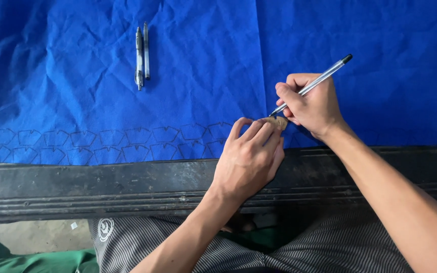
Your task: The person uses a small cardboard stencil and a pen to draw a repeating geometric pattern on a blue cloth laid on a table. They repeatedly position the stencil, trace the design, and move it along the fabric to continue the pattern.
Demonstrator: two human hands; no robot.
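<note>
Left hand pins a small tan template flat on blue fabric, right hand grips a pen at its edge (two spare pens lie well apart).

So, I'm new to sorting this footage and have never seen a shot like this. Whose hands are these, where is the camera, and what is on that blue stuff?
The single picture comes from a camera worn on a person's head, looking down, so both arms are that person's own. No machine is involved. A sheet of blue fabric lies spread over a dark, worn table edge. Along the fabric's near edge run rows of small outlined shapes drawn in ink. The left hand presses a small tan template flat on the fabric. The right hand holds a clear pen with its tip at that piece's edge. Two spare pens lie side by side farther up the cloth. Below are the person's striped trousers.
</note>
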